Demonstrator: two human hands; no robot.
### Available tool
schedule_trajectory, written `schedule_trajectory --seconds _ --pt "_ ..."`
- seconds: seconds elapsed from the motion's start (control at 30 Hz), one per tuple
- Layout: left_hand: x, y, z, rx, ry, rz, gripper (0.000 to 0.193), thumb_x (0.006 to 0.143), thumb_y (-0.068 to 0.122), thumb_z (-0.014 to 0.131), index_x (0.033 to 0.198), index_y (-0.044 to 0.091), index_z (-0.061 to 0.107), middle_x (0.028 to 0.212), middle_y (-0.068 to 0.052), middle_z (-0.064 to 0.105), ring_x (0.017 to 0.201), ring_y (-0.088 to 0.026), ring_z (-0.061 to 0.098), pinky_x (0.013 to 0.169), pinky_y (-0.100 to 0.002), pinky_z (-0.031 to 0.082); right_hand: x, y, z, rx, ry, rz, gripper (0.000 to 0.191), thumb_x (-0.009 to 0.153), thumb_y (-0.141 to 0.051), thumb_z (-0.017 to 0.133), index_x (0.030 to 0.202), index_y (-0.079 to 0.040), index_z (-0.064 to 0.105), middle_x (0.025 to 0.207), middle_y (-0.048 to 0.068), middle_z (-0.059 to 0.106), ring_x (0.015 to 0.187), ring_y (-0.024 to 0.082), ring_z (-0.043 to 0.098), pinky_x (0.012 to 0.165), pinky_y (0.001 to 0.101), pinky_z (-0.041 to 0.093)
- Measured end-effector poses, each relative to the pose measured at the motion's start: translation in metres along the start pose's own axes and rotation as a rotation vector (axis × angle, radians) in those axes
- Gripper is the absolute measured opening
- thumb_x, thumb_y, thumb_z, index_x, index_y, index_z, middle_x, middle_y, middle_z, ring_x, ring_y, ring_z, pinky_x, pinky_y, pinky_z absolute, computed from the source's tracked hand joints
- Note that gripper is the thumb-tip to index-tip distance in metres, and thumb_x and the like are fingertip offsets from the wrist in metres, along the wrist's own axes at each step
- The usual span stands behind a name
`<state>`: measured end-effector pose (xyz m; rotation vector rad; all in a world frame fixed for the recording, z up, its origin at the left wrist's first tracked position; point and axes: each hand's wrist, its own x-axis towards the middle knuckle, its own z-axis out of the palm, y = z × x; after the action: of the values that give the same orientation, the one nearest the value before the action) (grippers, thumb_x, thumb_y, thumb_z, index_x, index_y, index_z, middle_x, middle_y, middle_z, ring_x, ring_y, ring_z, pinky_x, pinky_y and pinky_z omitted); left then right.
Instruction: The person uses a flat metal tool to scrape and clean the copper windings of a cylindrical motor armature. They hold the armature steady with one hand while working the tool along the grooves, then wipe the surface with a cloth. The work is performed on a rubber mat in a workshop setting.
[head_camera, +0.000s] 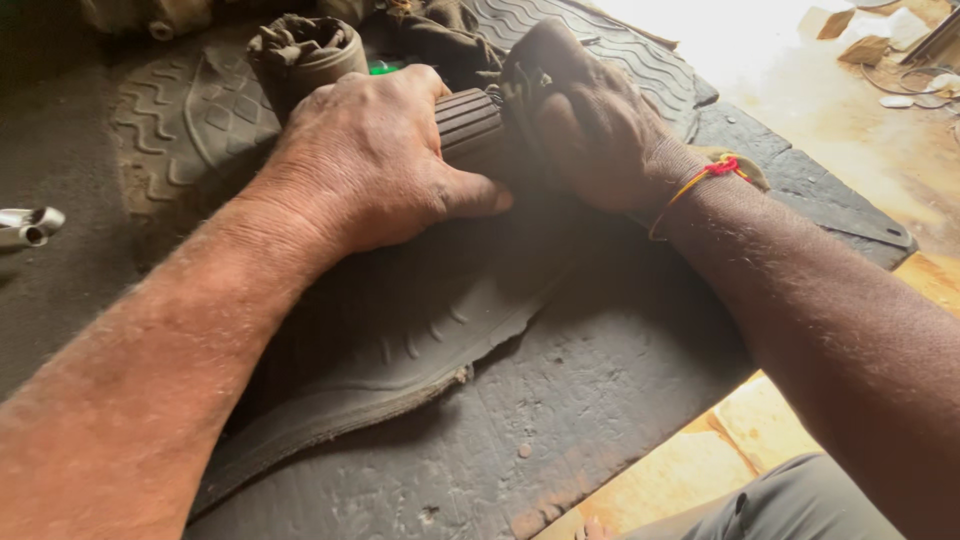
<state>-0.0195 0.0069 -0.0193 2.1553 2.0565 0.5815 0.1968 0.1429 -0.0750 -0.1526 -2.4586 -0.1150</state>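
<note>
My left hand (375, 160) is closed around a dark ribbed cylinder (468, 128), a grip-like part with lengthwise grooves. My right hand (585, 125) holds a dirty brown rag (522, 85) pressed against the cylinder's far end. A red and yellow thread is tied on my right wrist. Both hands rest over a worn piece of tyre rubber (400, 340) with a curved, torn edge. Most of the cylinder is hidden under my hands.
Black rubber mats (600, 400) with tread patterns cover the ground. A cloth-stuffed tube (305, 50) stands behind my left hand. Shiny metal parts (28, 226) lie at the left edge. Sunlit stone floor with scraps (900, 60) lies at upper right.
</note>
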Motion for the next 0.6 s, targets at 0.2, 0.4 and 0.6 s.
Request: schedule_trajectory --seconds 0.2,0.4,0.6 --pt "-0.008 -0.001 0.005 -0.041 0.047 0.049 0.069 0.063 0.056 0.090 0.107 0.009 0.066 0.087 -0.012 0.077 0.091 -0.031 0.074 0.090 -0.046 0.057 0.000 0.001 0.009 0.093 0.000 0.241 0.017 0.111 -0.012 0.046 0.109 0.002 0.056 0.113 0.022 0.059 0.099 0.040 0.062 0.082 0.0502 0.051" --pt "-0.013 -0.003 0.019 0.151 0.259 0.284 0.076 0.066 0.062 0.095 0.104 0.003 0.065 0.087 -0.016 0.072 0.084 -0.035 0.071 0.085 -0.051 0.055 0.008 -0.003 -0.002 0.027 -0.049 0.147 0.015 0.104 -0.011 0.050 0.097 0.002 0.052 0.116 0.023 0.059 0.099 0.040 0.061 0.082 0.0496 0.052" --pt "-0.013 -0.006 0.032 0.292 0.477 0.432 0.077 0.064 0.060 0.093 0.104 0.001 0.065 0.082 -0.014 0.070 0.077 -0.030 0.071 0.100 -0.055 0.050 0.010 -0.020 -0.005 0.151 0.043 0.463 0.008 0.102 -0.007 0.052 0.105 -0.002 0.057 0.106 0.017 0.064 0.089 0.037 0.065 0.079 0.0497 0.053"
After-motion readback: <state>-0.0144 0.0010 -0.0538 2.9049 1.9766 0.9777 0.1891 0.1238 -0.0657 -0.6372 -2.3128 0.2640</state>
